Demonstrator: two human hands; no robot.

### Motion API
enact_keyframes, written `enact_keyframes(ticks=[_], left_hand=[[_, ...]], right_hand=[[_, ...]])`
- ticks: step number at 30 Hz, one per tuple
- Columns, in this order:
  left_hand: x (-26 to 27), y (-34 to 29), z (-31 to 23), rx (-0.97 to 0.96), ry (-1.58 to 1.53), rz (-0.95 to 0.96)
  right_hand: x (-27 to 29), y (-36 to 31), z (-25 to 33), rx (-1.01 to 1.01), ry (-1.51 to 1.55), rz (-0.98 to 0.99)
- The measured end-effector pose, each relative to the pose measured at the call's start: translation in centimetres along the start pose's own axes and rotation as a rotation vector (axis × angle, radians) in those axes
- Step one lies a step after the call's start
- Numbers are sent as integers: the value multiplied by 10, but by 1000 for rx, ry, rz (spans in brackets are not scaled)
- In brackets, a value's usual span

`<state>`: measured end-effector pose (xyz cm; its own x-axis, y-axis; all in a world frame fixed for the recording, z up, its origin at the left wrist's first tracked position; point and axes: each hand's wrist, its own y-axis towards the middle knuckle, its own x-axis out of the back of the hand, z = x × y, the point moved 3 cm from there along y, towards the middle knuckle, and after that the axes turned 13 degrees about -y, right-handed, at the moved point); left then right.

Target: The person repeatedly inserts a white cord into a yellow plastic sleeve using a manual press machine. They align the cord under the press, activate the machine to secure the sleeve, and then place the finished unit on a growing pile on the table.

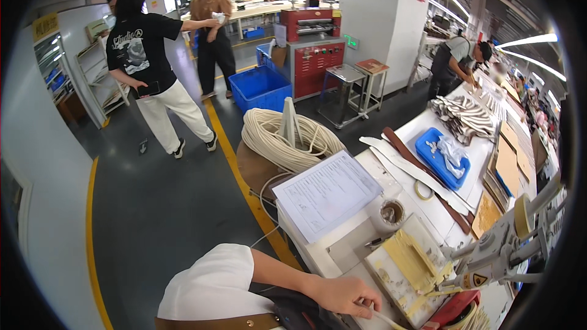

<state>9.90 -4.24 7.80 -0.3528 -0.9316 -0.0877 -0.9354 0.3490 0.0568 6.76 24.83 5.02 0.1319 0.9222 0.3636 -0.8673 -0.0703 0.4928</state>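
Note:
My left hand [348, 296] reaches from a white sleeve [211, 287] at the lower edge. Its fingers are pinched on a thin cream strip [384, 318] at the near end of the white worktable [318, 256]. Just beyond the hand lies a white board smeared with yellow glue and yellowish strips [411, 263]. A dark bag with a brown strap [293, 316] sits under my forearm. My right hand is out of view.
A printed sheet [327, 194], a small round pot [391, 212], a blue tray [441, 157] and long leather strips [422, 174] lie on the table. A coil of cream cord [287, 137] stands at its left. A tape machine [510, 241] is at right. Two people [153, 67] stand in the aisle.

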Motion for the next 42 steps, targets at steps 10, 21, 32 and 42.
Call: enact_keyframes(ticks=[10,21,32,42], left_hand=[[3,0,23,-175,19,22],[5,-3,23,-75,-15,17],[3,-3,33,-63,-24,12],[3,-3,43,-43,-45,13]], right_hand=[[-6,5,-2,-111,167,-171],[-11,10,13,-382,505,-109],[-13,8,6,-374,438,-131],[-12,3,-5,-455,415,-167]])
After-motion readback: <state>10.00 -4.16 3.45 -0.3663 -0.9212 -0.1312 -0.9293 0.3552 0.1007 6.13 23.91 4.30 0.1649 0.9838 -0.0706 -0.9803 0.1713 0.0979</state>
